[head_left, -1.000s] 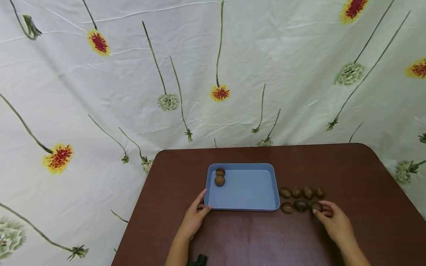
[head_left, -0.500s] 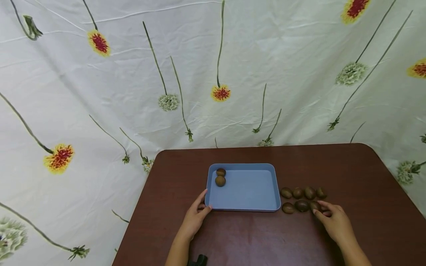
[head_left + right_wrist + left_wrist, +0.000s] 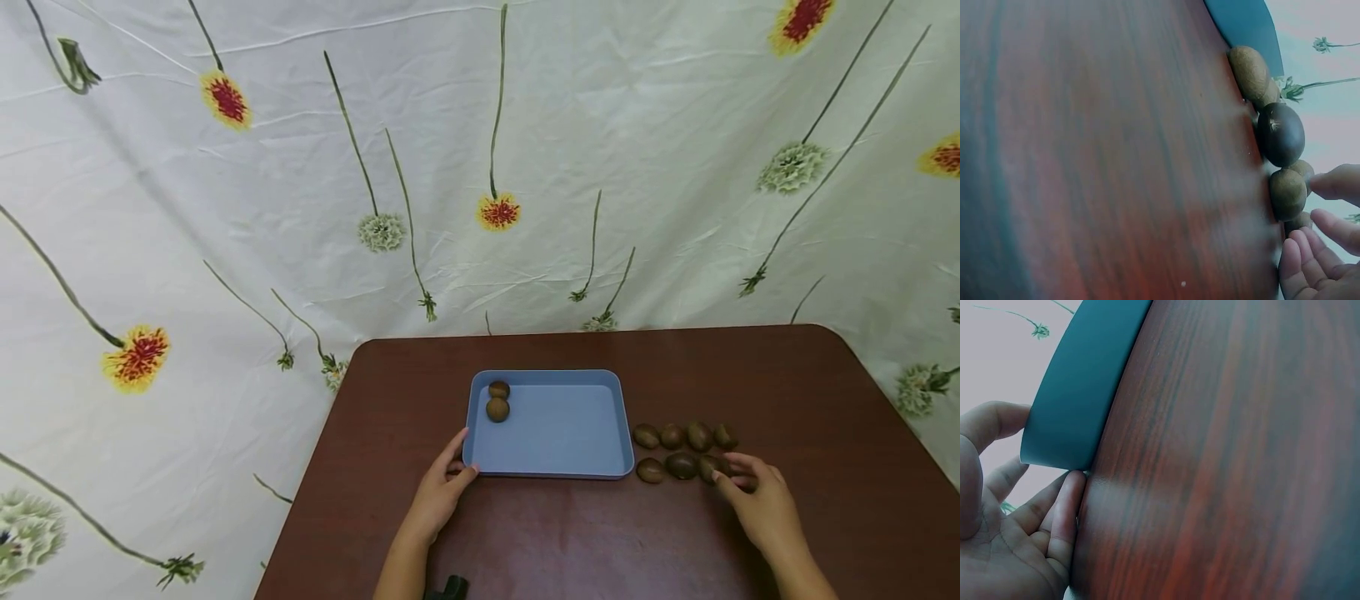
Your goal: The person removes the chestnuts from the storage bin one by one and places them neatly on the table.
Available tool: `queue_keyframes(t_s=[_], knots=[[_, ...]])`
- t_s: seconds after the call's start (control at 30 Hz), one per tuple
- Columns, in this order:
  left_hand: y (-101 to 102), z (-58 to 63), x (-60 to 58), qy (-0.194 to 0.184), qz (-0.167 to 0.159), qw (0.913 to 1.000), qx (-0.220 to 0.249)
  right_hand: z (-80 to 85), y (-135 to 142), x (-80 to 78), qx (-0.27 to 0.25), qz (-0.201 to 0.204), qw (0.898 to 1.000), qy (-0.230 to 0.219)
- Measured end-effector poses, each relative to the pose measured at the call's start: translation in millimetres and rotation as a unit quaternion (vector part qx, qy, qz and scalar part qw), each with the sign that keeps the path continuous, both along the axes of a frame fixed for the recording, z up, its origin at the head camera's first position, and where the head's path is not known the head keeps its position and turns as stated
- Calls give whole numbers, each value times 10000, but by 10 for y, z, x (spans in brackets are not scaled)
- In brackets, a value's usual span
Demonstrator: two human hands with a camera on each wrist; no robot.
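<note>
A blue tray point(image 3: 558, 433) lies on the table with two brown kiwis, one point(image 3: 497, 409) in front of the other, near its left wall. My left hand point(image 3: 435, 496) holds its front left corner, thumb at the front and forefinger along the left side. To the right of the tray stand two rows of kiwis: several at the back and three in front, the middle one point(image 3: 1282, 134) darker and glossier. My right hand point(image 3: 765, 504) is at the right-end front kiwi point(image 3: 1288, 195), thumb and fingers parted beside it, and does not appear to grip it.
The brown wooden table point(image 3: 570, 542) has rounded far corners. Behind it hangs a white cloth point(image 3: 450, 167) printed with flowers. A small dark object point(image 3: 453, 587) shows beside my left forearm at the bottom edge.
My right hand shifted the right-end front kiwi slightly left towards the dark one, then drew back a little to the right. The left hand and tray stay put.
</note>
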State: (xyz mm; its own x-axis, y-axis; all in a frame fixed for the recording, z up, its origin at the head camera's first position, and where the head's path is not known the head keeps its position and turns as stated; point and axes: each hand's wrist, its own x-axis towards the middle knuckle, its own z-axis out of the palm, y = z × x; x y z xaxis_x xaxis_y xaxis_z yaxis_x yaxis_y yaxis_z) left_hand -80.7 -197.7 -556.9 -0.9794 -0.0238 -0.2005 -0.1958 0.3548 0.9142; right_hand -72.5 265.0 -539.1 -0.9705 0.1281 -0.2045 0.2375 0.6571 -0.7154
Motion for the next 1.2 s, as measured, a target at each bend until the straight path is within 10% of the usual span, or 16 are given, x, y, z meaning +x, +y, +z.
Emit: queue_keyframes(t_s=[0.47, 1.2], knots=[[15, 3, 8, 10, 17, 10000, -3, 40, -98, 40, -154, -377, 9955, 853], [-16, -4, 15, 10, -102, 9999, 68, 153, -471, -16, -663, 199, 9910, 1147]])
